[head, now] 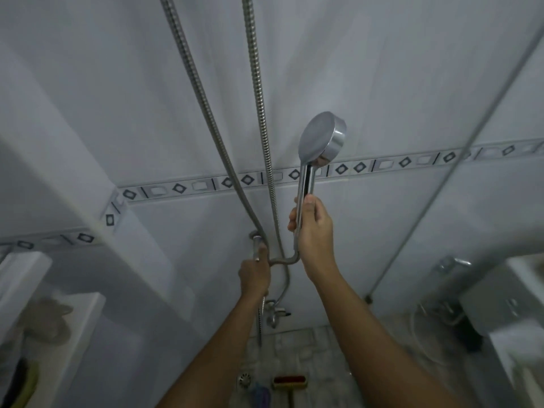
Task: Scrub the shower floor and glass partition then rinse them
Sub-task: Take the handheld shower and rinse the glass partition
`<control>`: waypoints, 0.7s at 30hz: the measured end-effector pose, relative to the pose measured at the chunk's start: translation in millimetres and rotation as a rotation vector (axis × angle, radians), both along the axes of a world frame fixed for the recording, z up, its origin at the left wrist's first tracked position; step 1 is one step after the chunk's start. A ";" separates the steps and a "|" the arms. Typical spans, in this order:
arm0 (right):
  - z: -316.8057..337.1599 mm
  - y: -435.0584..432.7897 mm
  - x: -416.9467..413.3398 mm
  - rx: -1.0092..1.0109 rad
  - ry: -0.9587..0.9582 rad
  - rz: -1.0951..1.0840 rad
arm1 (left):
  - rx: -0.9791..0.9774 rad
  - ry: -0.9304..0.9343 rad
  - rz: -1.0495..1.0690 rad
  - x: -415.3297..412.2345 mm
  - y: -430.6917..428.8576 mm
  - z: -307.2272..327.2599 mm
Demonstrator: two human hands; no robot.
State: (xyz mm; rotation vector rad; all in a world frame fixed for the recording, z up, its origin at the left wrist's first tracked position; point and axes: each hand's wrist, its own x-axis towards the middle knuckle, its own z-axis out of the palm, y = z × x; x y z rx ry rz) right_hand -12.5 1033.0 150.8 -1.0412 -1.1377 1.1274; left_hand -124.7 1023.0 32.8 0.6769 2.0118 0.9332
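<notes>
Head view: both arms reach up toward the tiled wall (382, 83). The right hand (313, 231) is clenched round the chrome handle of the shower head (322, 139), held upright with its round face turned left. Lower down, the left hand (254, 275) grips the metal hose (259, 98) at its bend. Below, between the forearms, the shower floor (323, 348) shows a drain (243, 379) and a red-headed brush (290, 381) lying on it. A white ledge (85, 304) at left holds blurred items.

Below you, shower floor (294, 348): grey mottled tiles. On it: round drain (243, 380); red-headed brush (289, 381); blurred blue item (261, 393) beside the drain.
</notes>
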 end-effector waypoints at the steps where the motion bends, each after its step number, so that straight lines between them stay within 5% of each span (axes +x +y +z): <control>1: -2.6 -0.1 -4.2 -0.016 0.009 -0.027 | -0.031 -0.012 0.005 -2.7 2.8 -1.7; 9: -21.1 -1.8 -21.4 -0.145 0.130 -0.196 | -0.072 0.030 -0.151 -19.8 11.9 -26.0; 21: -11.4 -11.5 -40.1 -0.130 0.315 -0.268 | -0.053 -0.462 -0.156 -33.8 8.4 -17.3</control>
